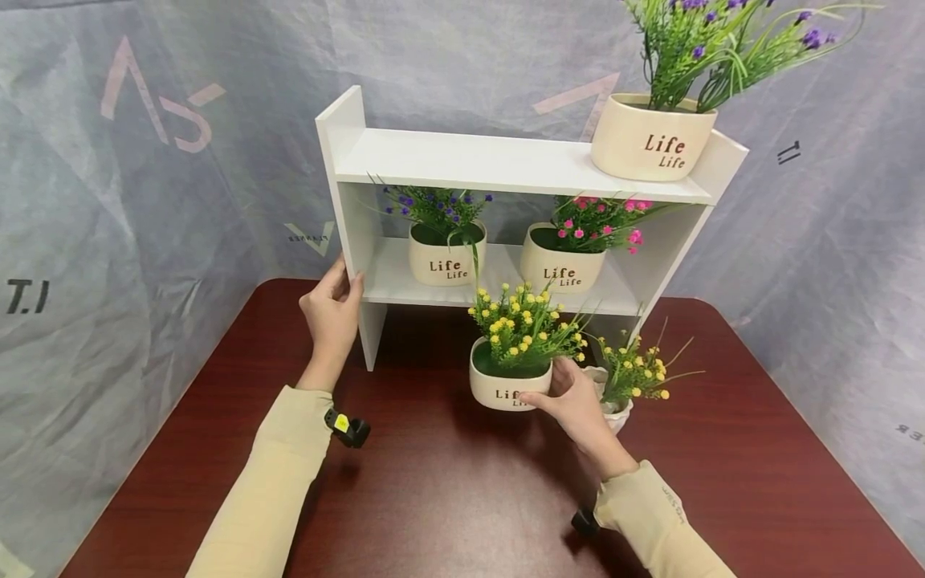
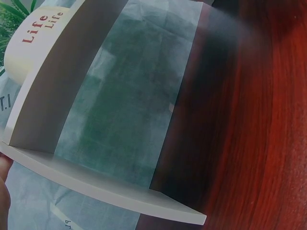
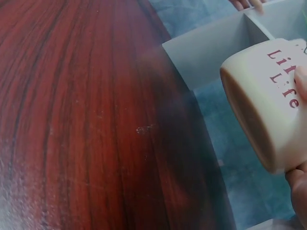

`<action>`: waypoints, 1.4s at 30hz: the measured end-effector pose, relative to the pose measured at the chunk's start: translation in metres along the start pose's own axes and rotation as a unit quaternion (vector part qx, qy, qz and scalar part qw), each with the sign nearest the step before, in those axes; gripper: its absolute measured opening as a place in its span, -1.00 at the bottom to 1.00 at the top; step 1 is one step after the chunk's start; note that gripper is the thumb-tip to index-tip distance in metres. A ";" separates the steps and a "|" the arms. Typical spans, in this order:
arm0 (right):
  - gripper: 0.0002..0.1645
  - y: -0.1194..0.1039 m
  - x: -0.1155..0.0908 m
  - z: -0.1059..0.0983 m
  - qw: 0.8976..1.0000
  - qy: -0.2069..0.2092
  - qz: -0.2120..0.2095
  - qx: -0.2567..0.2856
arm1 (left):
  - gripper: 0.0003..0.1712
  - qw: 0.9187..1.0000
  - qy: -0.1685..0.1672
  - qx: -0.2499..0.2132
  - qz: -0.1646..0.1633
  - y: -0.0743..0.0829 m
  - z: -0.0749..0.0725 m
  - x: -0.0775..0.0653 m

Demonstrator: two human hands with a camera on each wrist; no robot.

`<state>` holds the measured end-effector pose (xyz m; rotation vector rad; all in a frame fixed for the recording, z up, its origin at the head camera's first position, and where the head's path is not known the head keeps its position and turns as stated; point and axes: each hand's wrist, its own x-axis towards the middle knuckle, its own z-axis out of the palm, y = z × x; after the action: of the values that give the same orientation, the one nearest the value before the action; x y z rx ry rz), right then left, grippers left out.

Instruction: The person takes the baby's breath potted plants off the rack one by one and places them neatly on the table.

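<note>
My right hand [image 1: 574,401] grips the right end of a cream "Life" flowerpot [image 1: 491,389] with yellow flowers, thumb on its front. The right wrist view shows this flowerpot [image 3: 261,96] held off the table, its base bare. My left hand [image 1: 332,309] holds the left side panel of a white two-tier shelf [image 1: 462,160], thumb at the front edge and fingers at the outer side. Just part of the left hand [image 2: 4,196] shows at the edge of the left wrist view. On the middle board stand a purple-flowered pot [image 1: 444,261] and a pink-flowered pot [image 1: 564,261].
A larger purple-flowered pot [image 1: 650,144] stands on the top board's right end. Behind my right hand, a small white pot [image 1: 617,413] with yellow flowers stands by the shelf's right leg. The dark red table [image 1: 433,498] meets grey cloth [image 1: 217,193] behind.
</note>
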<state>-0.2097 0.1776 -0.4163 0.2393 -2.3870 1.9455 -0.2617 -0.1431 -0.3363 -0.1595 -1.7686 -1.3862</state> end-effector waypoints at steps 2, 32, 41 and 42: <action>-0.04 0.000 0.000 0.001 1.000 0.000 0.000 -0.008 | -0.52 1.000 0.000 0.000 0.000 0.000 0.000 0.000; 0.01 0.014 -0.003 0.008 0.997 -0.023 -0.014 -0.069 | -0.53 1.000 0.007 0.002 -0.004 -0.011 0.003 0.002; 0.08 0.013 -0.004 0.007 0.995 -0.027 -0.009 -0.094 | -0.52 1.000 0.011 -0.010 -0.002 -0.033 0.004 0.004; 0.09 0.012 -0.004 0.008 0.995 -0.028 -0.008 -0.100 | -0.52 1.000 0.011 -0.010 0.000 -0.034 0.004 0.004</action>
<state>-0.2073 0.1728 -0.4302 0.3061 -2.5829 1.6982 -0.2852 -0.1540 -0.3583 -0.1532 -1.7371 -1.4006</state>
